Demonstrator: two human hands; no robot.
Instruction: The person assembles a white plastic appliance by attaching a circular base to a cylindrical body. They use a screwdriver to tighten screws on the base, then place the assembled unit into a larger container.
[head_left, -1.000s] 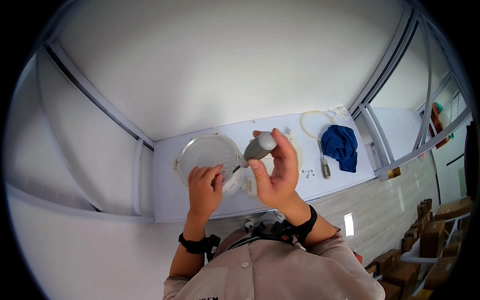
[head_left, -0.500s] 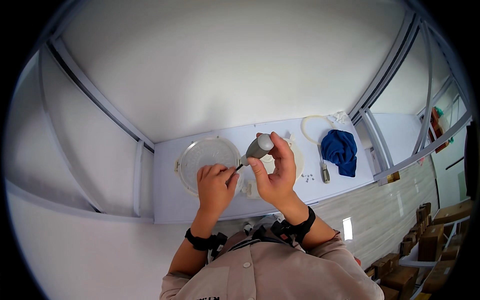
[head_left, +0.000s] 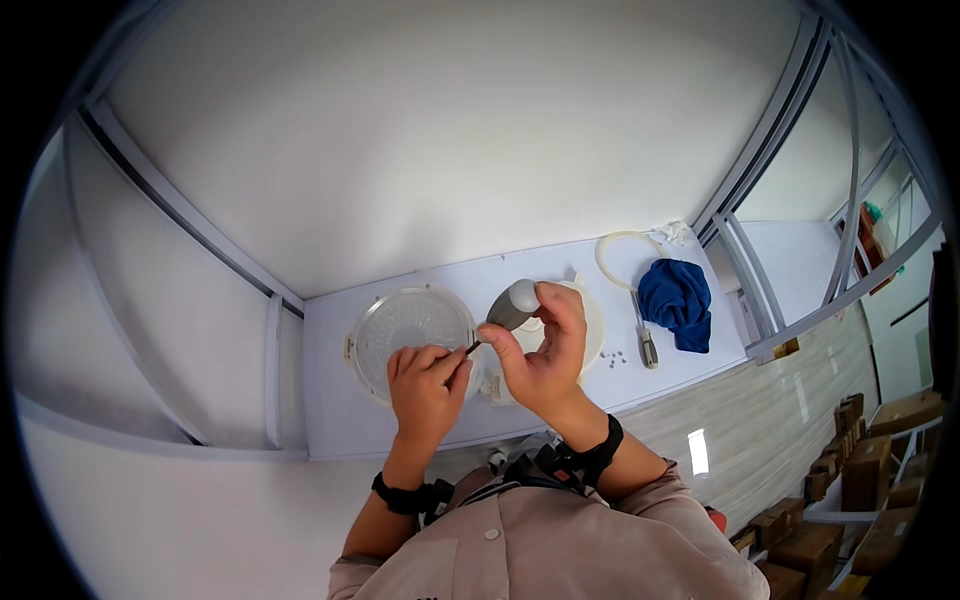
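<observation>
The person wears a beige, light-brown button shirt (head_left: pixel 560 550); a pale round button shows near the collar and the fabric creases across the shoulders. The sleeves are pushed or rolled up above the wrists, so both forearms are bare. A black band (head_left: pixel 408 495) circles the left wrist, with a thicker block on it like a watch or strap buckle. A similar black band (head_left: pixel 595 455) sits on the right wrist. Both hands, left (head_left: pixel 427 385) and right (head_left: pixel 540 350), are bare, with no gloves and no rings visible.
</observation>
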